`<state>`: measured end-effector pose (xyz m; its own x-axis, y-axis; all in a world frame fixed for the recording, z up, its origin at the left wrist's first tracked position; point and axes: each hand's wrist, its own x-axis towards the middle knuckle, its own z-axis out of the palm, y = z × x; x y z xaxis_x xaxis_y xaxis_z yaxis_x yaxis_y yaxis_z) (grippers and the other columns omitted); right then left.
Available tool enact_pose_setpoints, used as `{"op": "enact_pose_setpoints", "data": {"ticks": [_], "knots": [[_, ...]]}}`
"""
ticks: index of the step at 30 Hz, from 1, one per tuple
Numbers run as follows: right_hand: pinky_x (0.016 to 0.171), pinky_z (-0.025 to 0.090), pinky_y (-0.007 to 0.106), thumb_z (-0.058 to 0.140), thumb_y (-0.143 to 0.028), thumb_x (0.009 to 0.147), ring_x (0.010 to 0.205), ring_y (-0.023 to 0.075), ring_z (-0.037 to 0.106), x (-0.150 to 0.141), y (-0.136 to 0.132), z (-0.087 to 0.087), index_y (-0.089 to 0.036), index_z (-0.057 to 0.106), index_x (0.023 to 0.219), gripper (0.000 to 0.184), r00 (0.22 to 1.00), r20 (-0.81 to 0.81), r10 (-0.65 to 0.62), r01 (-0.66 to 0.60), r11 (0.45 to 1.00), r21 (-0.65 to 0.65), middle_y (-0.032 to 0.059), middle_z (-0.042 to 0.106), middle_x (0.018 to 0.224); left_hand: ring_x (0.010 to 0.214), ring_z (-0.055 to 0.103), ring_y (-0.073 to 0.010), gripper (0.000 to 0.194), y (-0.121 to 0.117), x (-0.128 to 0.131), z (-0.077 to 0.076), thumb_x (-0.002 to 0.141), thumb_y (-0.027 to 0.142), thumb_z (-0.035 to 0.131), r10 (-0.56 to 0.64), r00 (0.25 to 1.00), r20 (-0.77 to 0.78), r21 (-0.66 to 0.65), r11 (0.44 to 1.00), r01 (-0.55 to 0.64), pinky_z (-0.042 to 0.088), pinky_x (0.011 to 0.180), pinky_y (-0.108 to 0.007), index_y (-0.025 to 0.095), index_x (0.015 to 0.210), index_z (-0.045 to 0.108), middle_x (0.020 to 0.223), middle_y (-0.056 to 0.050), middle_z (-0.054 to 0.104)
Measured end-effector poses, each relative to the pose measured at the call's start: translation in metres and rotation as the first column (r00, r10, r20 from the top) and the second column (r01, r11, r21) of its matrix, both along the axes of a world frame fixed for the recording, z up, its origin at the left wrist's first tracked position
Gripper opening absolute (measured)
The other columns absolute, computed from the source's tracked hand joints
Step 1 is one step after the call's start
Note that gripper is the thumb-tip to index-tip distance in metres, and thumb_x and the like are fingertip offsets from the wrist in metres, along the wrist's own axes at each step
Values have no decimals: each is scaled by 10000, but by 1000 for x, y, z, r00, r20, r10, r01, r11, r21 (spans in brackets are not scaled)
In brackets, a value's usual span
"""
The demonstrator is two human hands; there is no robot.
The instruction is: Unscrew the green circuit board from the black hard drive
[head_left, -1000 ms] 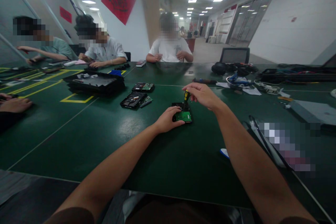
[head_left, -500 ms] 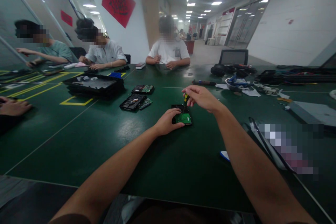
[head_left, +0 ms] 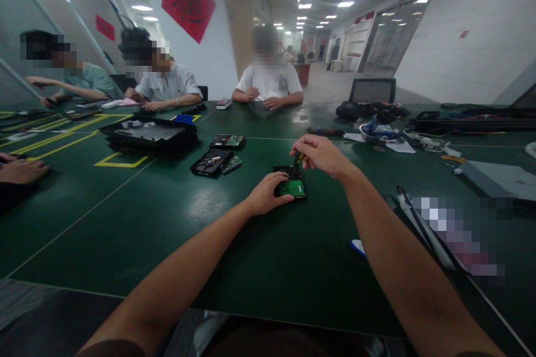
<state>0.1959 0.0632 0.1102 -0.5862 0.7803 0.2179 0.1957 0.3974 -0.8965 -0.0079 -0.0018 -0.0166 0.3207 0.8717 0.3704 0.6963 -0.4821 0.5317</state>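
Note:
A black hard drive with a green circuit board [head_left: 293, 188] lies flat on the dark green table. My left hand [head_left: 268, 194] grips the drive by its left side, thumb along the near edge and fingers over the far part. In my right hand [head_left: 319, 155] is a yellow and black screwdriver [head_left: 300, 158], held by the handle between closed fingers. It points down at the drive's far half; whether its tip touches a screw is too small to tell.
Left of the drive lie an opened drive case [head_left: 211, 162], a loose circuit board [head_left: 231, 164] and another hard drive [head_left: 227, 141]. Stacked black trays [head_left: 151, 133] stand farther left. Cables [head_left: 382, 130] and a grey metal box [head_left: 498, 181] are at right. Several people sit around the table.
The screwdriver's handle has turned and tilted slightly within my right fingers. My left hand keeps its place on the drive. The person opposite has lowered their hands toward the table.

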Motion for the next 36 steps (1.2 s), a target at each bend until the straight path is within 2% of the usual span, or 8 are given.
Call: {"op": "enact_pose_setpoints", "data": {"ticks": [4,9,13,17,21,27,31,36], "knots": [[500,448,265,523,-354,967,602,118,611,-1,1,-1,-219,689,990,216,999,-38,31,-34,997,-67,71,718,984,1372,502,-294,635,0,0,0,814,528,756,0,1000,4,-1,1000,0,398,1175,-489,210,1337,590,1417,-124,578],[496,392,247,615,-372,918,569,109,537,2,5,-2,-215,702,900,181,999,29,-43,41,996,84,17,659,738,1378,496,-294,637,-2,0,2,817,519,756,3,1000,-1,-8,1000,-3,391,1183,-488,208,1345,583,1440,-126,560],[452,364,245,598,-319,914,518,88,535,1,4,-2,-200,646,857,140,996,14,-87,86,995,54,42,723,867,1375,499,-300,637,-1,0,2,814,518,758,-3,1000,2,-11,1000,3,395,1179,-499,218,1348,581,1434,-121,566],[455,408,246,550,-363,958,543,90,580,-1,1,-1,-210,638,943,178,999,-38,8,-9,1000,-8,68,733,1031,1366,509,-294,636,-1,0,1,815,523,754,-10,1000,7,4,1000,10,400,1175,-490,214,1344,584,1430,-123,568],[514,456,267,549,-344,957,619,120,611,-1,2,-3,-226,672,1045,192,998,-42,38,-39,999,-13,63,714,987,1367,509,-289,623,-1,0,1,821,520,749,-11,1000,4,9,1000,11,398,1177,-483,205,1336,591,1432,-127,567],[574,439,287,666,-338,871,608,118,550,2,6,-3,-209,683,847,133,996,21,-92,89,989,118,23,666,782,1380,498,-300,631,-2,0,3,816,508,758,-1,1000,-8,-11,1000,0,394,1180,-500,212,1345,583,1442,-124,562],[510,393,287,623,-362,906,535,95,521,0,4,-2,-212,667,861,163,999,13,-39,38,997,71,45,712,894,1374,503,-303,628,-2,0,3,813,505,762,-7,1000,-4,0,1000,7,405,1173,-497,210,1340,587,1441,-128,563],[498,407,272,550,-361,948,602,113,585,-2,3,-2,-230,678,1001,190,999,-39,24,-24,1000,2,53,715,981,1377,499,-298,638,-1,0,2,815,519,757,-1,1000,-7,0,1000,1,400,1178,-491,208,1344,583,1436,-127,566]]}}
